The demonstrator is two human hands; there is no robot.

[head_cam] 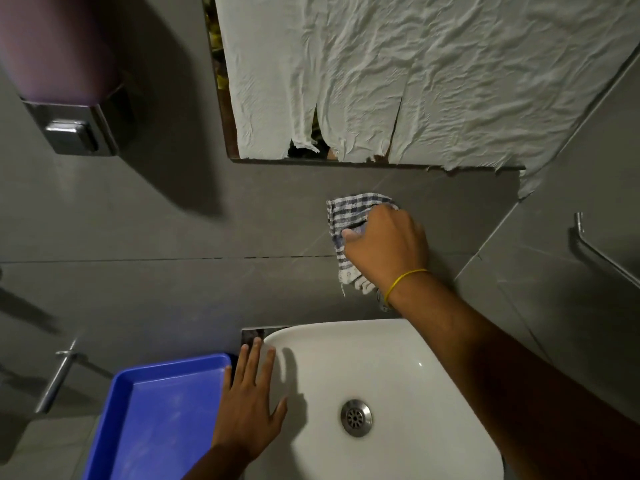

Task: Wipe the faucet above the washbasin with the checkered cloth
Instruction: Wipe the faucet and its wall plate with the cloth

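Note:
My right hand point(384, 244) grips a blue-and-white checkered cloth point(343, 216) against the grey wall above the white washbasin point(398, 358). The cloth and hand cover the faucet almost fully; only a small metal bit point(382, 301) shows under my wrist. A yellow band circles that wrist. My left hand point(251, 407) lies flat, fingers spread, on the basin's left rim beside a blue tray.
A blue plastic tray point(156, 410) sits left of the basin. A soap dispenser point(65, 95) hangs at upper left. Crumpled white paper point(415, 74) covers the mirror. A metal rail point(602, 251) is on the right wall, and a metal handle point(57, 379) at lower left.

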